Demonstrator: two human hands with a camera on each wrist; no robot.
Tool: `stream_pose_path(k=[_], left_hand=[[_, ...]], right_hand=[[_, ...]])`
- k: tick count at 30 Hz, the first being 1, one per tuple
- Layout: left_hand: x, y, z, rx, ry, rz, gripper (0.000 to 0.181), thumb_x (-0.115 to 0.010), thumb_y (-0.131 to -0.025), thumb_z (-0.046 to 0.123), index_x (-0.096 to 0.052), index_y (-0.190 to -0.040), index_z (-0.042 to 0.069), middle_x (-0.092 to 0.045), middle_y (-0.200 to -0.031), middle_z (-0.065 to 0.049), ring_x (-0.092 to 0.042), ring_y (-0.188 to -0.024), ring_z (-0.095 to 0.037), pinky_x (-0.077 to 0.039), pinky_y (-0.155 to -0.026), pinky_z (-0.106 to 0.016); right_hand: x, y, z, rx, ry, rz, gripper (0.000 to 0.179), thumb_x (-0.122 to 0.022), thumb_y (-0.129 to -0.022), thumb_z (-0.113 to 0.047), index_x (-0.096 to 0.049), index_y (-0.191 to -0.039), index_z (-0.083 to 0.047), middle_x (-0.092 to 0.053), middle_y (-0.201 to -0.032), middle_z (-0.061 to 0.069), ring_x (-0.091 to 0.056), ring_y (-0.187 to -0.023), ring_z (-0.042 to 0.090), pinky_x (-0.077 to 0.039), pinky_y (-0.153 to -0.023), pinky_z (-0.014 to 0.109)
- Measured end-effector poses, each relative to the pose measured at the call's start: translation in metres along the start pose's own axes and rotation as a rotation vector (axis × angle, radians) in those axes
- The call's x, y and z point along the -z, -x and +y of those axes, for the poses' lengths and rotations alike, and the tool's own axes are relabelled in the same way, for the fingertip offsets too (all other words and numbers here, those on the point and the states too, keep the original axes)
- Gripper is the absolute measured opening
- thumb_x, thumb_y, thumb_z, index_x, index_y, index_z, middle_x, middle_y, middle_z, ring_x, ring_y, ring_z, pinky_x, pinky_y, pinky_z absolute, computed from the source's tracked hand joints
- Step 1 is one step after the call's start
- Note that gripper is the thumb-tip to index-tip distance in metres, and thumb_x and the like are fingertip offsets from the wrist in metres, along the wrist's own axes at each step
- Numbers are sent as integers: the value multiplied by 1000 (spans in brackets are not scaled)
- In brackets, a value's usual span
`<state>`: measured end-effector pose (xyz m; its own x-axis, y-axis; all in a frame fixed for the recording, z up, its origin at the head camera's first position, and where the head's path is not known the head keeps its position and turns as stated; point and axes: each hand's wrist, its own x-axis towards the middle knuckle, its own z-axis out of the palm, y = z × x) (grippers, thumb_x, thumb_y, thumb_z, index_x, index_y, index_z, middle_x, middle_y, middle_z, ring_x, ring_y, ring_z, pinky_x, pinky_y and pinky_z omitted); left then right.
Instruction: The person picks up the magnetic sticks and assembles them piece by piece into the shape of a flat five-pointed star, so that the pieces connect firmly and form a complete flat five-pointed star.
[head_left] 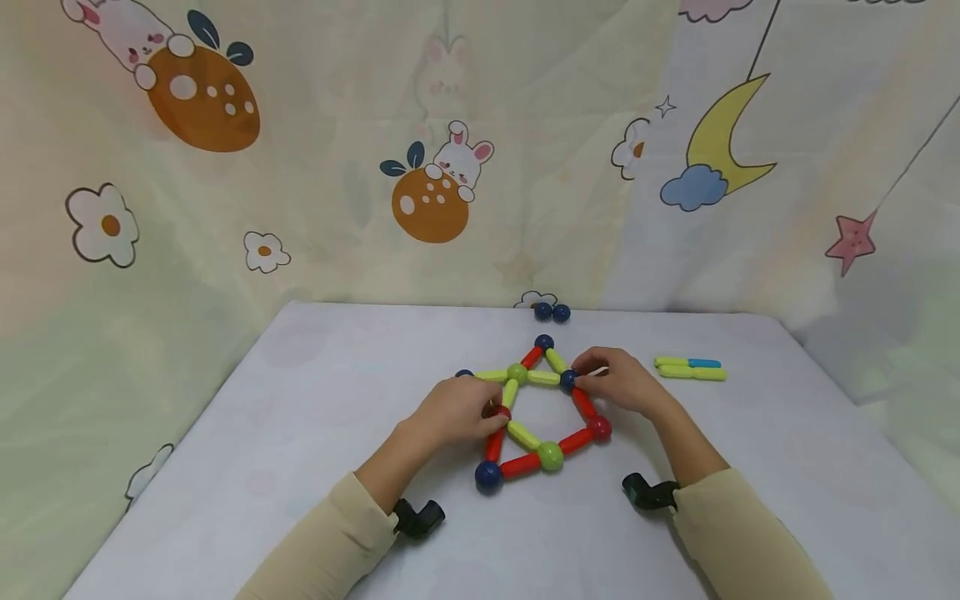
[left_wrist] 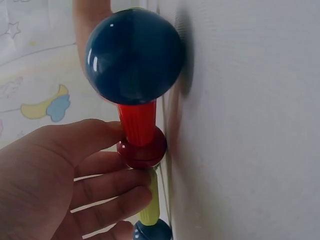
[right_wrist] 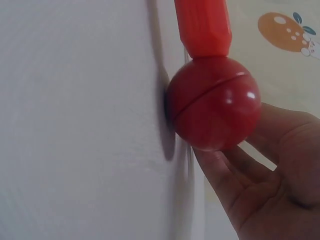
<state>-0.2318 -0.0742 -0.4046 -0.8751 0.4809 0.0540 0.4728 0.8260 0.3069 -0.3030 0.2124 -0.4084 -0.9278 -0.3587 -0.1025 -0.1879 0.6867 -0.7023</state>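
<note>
A frame of coloured balls joined by short rods lies on the white table. My left hand (head_left: pixel 456 408) grips a red ball (left_wrist: pixel 142 151) on its left side, thumb and fingers around it. From that ball a red rod (left_wrist: pixel 137 122) runs to the near blue ball (head_left: pixel 489 477). At the far right of the frame, my right hand (head_left: pixel 621 382) pinches another blue ball (head_left: pixel 568 380). A red ball (right_wrist: pixel 215 102) fills the middle of the right wrist view and hides part of the fingers. Green balls (head_left: pixel 551 456) sit at the front and back of the frame.
Two loose blue balls (head_left: pixel 561 313) stand at the table's back edge. To the right lie yellow-green rods (head_left: pixel 693 374), one with a blue half. A patterned cloth (head_left: pixel 322 167) hangs behind the table (head_left: pixel 247 467). Black wrist devices (head_left: pixel 422 519) are at both sleeves.
</note>
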Motion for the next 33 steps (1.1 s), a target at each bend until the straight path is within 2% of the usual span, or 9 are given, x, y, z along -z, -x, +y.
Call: stream_pose_path(k=[4, 9, 14, 17, 20, 25, 33], left_hand=[[-3, -1, -1, -16, 10, 28, 13, -75, -93, 32, -71, -92, 20, -59, -69, 10, -54, -66, -8, -45, -59, -22], [-5, -3, -6, -50, 23, 65, 15, -76, -91, 33, -76, -100, 21, -63, -82, 9, -56, -78, -9, -48, -69, -24], [-6, -8, -13, -70, -25, 108, 34, -75, -89, 40, -76, -118, 23, -68, -112, 1, -58, -105, -18, -49, -90, -37], [-6, -12, -17, -51, -28, 92, 51, -72, -88, 45, -68, -134, 24, -62, -138, -3, -53, -129, -26, -45, -107, -48], [-5, -16, -20, -38, 6, 50, 64, -68, -87, 45, -59, -146, 22, -54, -151, -6, -48, -140, -30, -41, -114, -55], [-7, -21, -21, -36, 45, -8, 69, -62, -87, 41, -52, -152, 18, -51, -155, -8, -51, -139, -31, -42, -114, -55], [-11, -29, -18, 9, 14, -19, 75, -58, -85, 44, -48, -155, 18, -42, -163, -6, -45, -147, -30, -37, -117, -58]], right_hand=[[0, 0, 2, 4, -52, 1, 31, -65, -100, -21, -66, -128, -7, -65, -133, 17, -62, -121, 36, -55, -101, 48], [0, 2, 4, 4, -101, -1, 35, -66, -99, -22, -64, -131, -7, -64, -135, 18, -62, -123, 36, -56, -102, 47], [-1, 3, 5, 33, -124, -6, 38, -67, -99, -22, -63, -134, -7, -63, -137, 17, -61, -126, 38, -54, -104, 49], [-3, 4, 4, 47, -135, -13, 40, -67, -99, -21, -62, -135, -7, -62, -139, 17, -60, -129, 38, -53, -105, 50], [-5, 4, 2, 55, -147, -20, 40, -68, -99, -20, -62, -136, -7, -61, -140, 17, -59, -131, 40, -53, -106, 51], [-8, 4, -2, 61, -155, -33, 40, -67, -99, -18, -61, -137, -7, -58, -144, 17, -56, -135, 42, -51, -107, 52], [-10, 3, -5, 55, -151, -29, 41, -67, -99, -19, -61, -138, -9, -55, -149, 17, -54, -138, 43, -50, -108, 54]])
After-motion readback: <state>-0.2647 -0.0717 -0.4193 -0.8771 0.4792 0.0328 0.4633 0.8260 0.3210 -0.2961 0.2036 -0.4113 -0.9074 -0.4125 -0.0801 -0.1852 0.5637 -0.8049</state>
